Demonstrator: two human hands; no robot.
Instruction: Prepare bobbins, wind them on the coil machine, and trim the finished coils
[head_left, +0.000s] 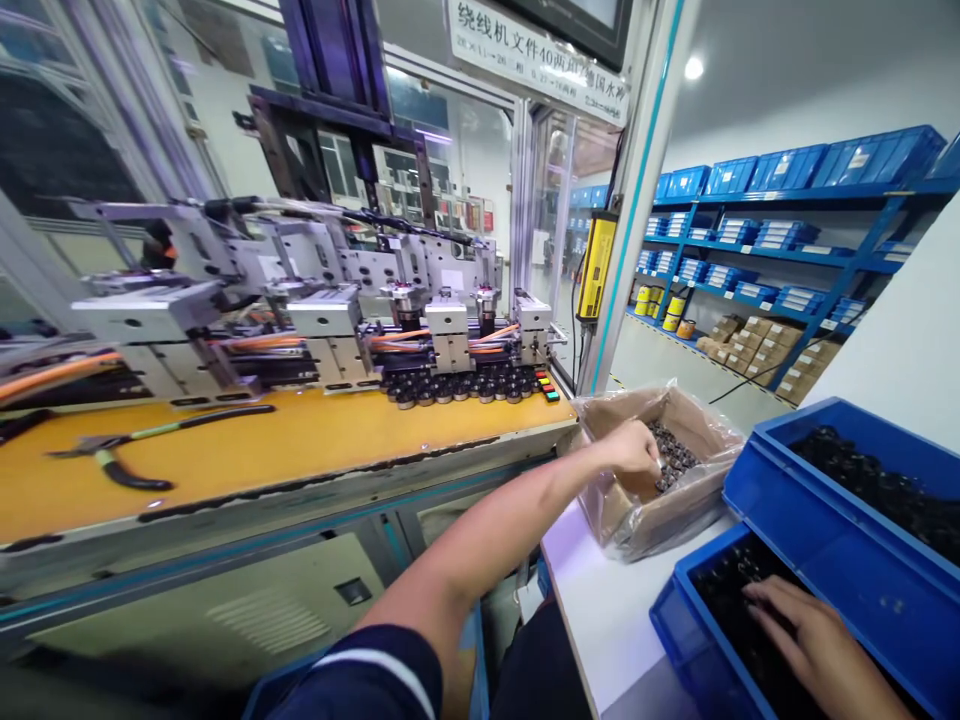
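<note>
My left hand (634, 448) reaches into a plastic-lined cardboard box (697, 415) of small dark parts (675, 455). Its fingers are curled down among the parts; what they hold is hidden. My right hand (806, 628) rests inside the nearer blue bin (694, 590), fingers stretched over the black parts there. A second blue bin (825, 440) of black parts stands just behind it.
A winding machine (420, 310) stands on a yellow-topped bench (300, 435) to the left, with a row of black round parts (465, 385) at its front. Pliers (120, 450) lie on the bench. Blue shelving (787, 240) with bins and cartons fills the right background.
</note>
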